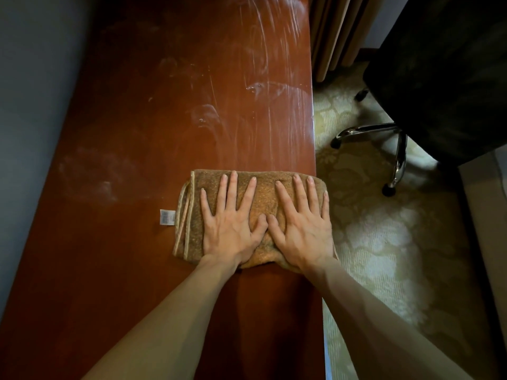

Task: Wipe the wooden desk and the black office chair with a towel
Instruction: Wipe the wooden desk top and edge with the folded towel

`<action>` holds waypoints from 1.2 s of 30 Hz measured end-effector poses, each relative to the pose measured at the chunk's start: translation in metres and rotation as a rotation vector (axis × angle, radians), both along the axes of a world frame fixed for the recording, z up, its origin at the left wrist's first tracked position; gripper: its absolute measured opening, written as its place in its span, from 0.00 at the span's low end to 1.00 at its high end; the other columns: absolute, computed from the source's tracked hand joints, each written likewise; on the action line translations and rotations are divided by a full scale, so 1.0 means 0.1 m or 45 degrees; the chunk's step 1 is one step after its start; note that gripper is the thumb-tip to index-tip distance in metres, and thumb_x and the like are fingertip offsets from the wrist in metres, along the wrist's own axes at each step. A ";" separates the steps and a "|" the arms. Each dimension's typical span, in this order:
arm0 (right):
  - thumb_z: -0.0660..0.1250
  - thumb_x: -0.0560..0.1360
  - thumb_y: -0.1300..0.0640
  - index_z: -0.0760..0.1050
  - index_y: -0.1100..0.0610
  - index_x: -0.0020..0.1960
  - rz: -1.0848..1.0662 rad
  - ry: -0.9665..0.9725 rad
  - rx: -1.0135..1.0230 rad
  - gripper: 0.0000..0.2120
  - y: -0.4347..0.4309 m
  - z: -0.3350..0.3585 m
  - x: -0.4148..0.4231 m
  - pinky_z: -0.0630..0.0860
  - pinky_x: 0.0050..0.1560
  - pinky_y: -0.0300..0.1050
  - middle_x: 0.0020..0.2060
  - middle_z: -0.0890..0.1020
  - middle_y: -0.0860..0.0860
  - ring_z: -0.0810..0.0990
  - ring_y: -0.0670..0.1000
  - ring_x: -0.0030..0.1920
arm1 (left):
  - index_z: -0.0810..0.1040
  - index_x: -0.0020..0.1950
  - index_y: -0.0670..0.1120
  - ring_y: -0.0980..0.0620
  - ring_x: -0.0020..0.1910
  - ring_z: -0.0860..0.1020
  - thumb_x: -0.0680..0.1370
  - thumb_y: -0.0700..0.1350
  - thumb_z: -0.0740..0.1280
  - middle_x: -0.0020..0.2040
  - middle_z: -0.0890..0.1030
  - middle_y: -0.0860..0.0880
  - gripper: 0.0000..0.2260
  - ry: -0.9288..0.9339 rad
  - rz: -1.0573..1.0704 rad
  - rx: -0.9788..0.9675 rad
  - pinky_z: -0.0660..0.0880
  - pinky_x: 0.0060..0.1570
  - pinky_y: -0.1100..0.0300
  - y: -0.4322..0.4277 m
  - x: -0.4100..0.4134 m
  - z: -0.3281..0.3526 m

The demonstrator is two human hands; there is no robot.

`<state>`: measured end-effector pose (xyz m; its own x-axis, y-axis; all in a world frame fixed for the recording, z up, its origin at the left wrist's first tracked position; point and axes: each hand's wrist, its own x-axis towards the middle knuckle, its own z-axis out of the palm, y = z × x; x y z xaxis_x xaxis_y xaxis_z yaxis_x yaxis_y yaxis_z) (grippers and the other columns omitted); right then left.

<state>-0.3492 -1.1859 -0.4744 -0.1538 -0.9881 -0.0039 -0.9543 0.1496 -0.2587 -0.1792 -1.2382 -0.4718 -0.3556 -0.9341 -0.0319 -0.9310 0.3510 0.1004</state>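
Observation:
A folded brown towel [267, 187] with a white tag lies on the reddish wooden desk [170, 111], close to the desk's right edge. My left hand [231, 223] presses flat on the towel's left half, fingers straight and spread. My right hand [300, 223] presses flat on the right half the same way, thumbs touching in the middle. Wet streaks and smears shine on the desk surface beyond the towel. The black office chair [444, 78] stands on the floor to the right of the desk, apart from both hands.
The chair's chrome base with castors [395, 160] sits on patterned carpet [378, 242] right of the desk. Beige curtains [334, 34] hang at the far right corner of the desk. A grey wall [33, 105] runs along the desk's left side.

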 end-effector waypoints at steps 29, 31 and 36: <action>0.48 0.82 0.33 0.53 0.43 0.84 0.027 0.001 -0.077 0.33 -1.57 -0.05 -0.52 0.48 0.81 0.67 0.84 0.54 0.53 0.45 0.57 0.84 | 0.44 0.85 0.58 0.46 0.84 0.41 0.81 0.65 0.45 0.85 0.43 0.45 0.33 0.016 0.067 0.020 0.41 0.78 0.32 -1.50 -0.54 0.07; 0.48 0.82 0.33 0.53 0.43 0.84 0.023 0.003 -0.089 0.33 -1.64 -0.06 -0.54 0.48 0.81 0.67 0.84 0.54 0.53 0.45 0.56 0.84 | 0.44 0.85 0.58 0.46 0.84 0.41 0.81 0.65 0.45 0.85 0.43 0.45 0.33 0.013 0.065 0.012 0.42 0.78 0.32 -1.58 -0.57 0.07; 0.47 0.83 0.33 0.51 0.43 0.85 0.017 -0.005 -0.088 0.33 -1.83 -0.08 -0.59 0.48 0.81 0.67 0.84 0.53 0.53 0.44 0.56 0.84 | 0.44 0.85 0.58 0.46 0.84 0.41 0.81 0.65 0.45 0.85 0.43 0.45 0.33 0.014 0.067 0.006 0.42 0.78 0.32 -1.77 -0.63 0.06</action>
